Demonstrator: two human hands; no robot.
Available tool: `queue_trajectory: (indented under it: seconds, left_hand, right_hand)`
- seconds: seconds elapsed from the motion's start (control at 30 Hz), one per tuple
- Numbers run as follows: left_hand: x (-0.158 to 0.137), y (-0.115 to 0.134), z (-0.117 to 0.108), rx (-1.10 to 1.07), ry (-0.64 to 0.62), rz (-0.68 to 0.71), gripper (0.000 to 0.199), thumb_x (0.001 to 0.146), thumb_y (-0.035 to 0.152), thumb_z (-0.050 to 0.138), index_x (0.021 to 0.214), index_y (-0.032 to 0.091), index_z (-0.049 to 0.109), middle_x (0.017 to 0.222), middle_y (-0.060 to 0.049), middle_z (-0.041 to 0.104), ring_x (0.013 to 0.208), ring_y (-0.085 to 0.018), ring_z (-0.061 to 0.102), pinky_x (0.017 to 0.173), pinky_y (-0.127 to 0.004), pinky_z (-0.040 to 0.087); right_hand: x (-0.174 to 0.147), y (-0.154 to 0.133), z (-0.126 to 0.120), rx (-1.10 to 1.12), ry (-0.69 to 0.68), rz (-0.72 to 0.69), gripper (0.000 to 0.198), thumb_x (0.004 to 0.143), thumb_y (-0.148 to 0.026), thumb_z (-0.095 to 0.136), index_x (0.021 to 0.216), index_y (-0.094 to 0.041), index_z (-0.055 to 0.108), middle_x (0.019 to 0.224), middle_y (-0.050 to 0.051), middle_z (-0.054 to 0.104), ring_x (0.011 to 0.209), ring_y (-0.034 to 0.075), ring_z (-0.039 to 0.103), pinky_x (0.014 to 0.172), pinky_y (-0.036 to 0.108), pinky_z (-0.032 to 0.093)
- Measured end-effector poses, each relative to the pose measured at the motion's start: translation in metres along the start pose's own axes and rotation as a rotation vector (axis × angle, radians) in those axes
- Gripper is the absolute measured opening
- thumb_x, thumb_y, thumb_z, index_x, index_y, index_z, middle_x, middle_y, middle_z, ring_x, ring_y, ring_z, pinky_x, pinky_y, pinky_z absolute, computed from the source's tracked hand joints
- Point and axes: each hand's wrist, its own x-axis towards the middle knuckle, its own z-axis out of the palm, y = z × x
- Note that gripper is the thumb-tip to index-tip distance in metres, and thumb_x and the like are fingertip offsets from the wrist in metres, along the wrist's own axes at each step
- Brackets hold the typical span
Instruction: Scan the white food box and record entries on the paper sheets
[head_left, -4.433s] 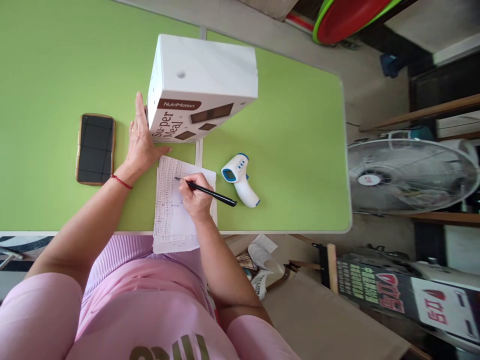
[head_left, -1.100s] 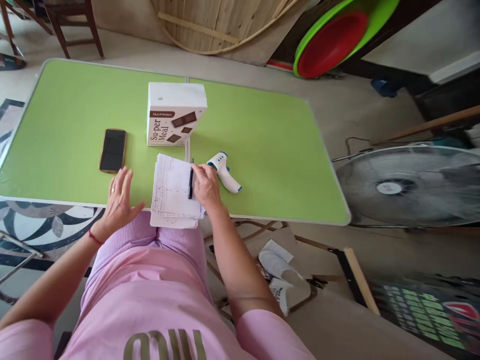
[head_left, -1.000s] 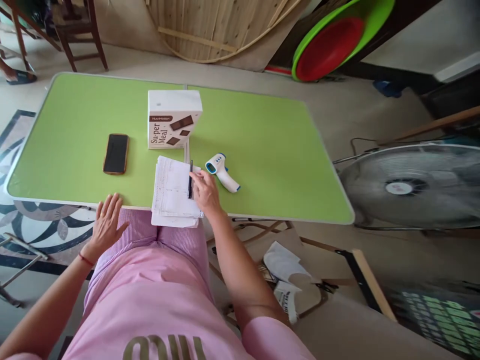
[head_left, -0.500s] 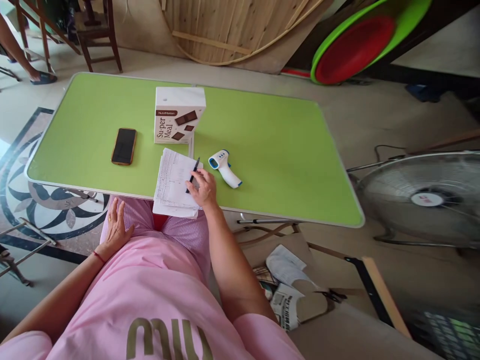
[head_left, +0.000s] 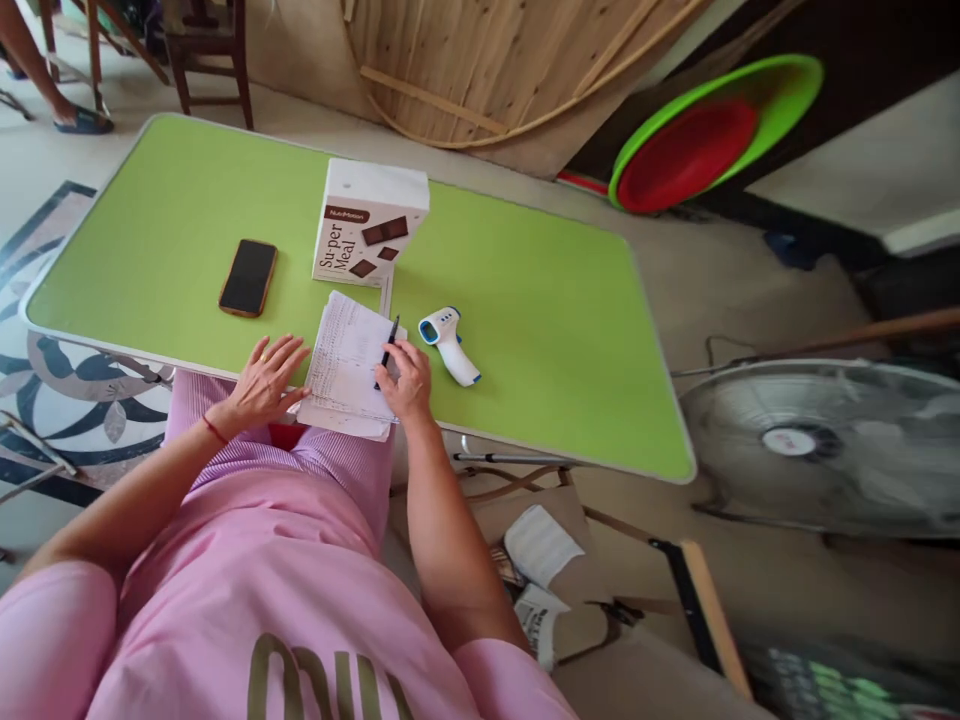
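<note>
My right hand (head_left: pixel 407 380) holds a dark pen (head_left: pixel 390 345) over a stack of written paper sheets (head_left: pixel 341 360) at the table's near edge. Fingers spread, my left hand (head_left: pixel 264 385) is at the left edge of the sheets, its thumb touching or close to the paper. Behind the sheets stands a white box (head_left: pixel 371 220) with "Su-per Meal" and brown bars printed on it. A white and blue infrared thermometer (head_left: pixel 450 345) lies just right of my right hand. To the left, a phone (head_left: pixel 247 278) lies with its dark screen up.
All this is on a green folding table (head_left: pixel 540 300). A floor fan (head_left: pixel 810 440) stands to the right. Beside me is a chair (head_left: pixel 630 660) with papers on it. Green and red basins (head_left: pixel 690 150) lean at the back; a person's leg (head_left: pixel 34 60) shows far left.
My left hand has risen from my thigh to the table, beside the paper sheets. My right hand stays at the paper with the pen. The view has tilted slightly.
</note>
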Motion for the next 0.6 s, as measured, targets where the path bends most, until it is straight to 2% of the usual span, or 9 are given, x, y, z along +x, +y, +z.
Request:
queue_trajectory:
  seconds: [0.13,0.27,0.43,0.6]
  left_hand:
    - [0.045,-0.002,0.004,-0.035,-0.023,-0.046,0.081,0.102,0.068,0.037,0.158,0.011,0.04,0.17,-0.022,0.029,0.159,-0.037,0.026,0.13,-0.058,0.018]
    - [0.061,-0.001,0.01,-0.007,-0.122,-0.075,0.08,0.102,0.06,0.045,0.162,0.009,0.034,0.173,-0.02,0.019,0.162,-0.037,0.018,0.131,-0.059,0.015]
    - [0.057,0.001,0.013,0.042,-0.249,-0.014,0.075,0.1,0.054,0.05,0.161,0.012,0.037,0.169,-0.015,0.034,0.162,-0.036,0.02,0.131,-0.063,0.007]
    - [0.057,0.006,0.01,0.066,-0.236,-0.035,0.072,0.097,0.055,0.055,0.154,0.011,0.047,0.165,-0.016,0.041,0.159,-0.038,0.026,0.13,-0.066,0.01]
  right_hand:
    - [-0.002,0.005,-0.002,0.021,0.01,-0.033,0.04,0.089,-0.04,0.054,0.119,-0.02,0.073,0.13,0.015,0.068,0.121,0.03,0.061,0.11,0.05,0.049]
    - [-0.003,0.008,-0.001,0.061,0.033,-0.058,0.038,0.087,-0.036,0.053,0.114,-0.019,0.075,0.125,0.016,0.069,0.116,0.029,0.063,0.107,0.051,0.051]
    - [-0.005,0.008,-0.001,0.116,0.065,-0.002,0.032,0.089,-0.033,0.053,0.106,-0.023,0.078,0.115,0.013,0.069,0.111,0.027,0.063,0.105,0.048,0.053]
    - [-0.007,0.008,-0.007,0.135,0.025,0.037,0.031,0.088,-0.033,0.057,0.108,-0.023,0.078,0.117,0.012,0.068,0.114,0.026,0.062,0.106,0.047,0.054]
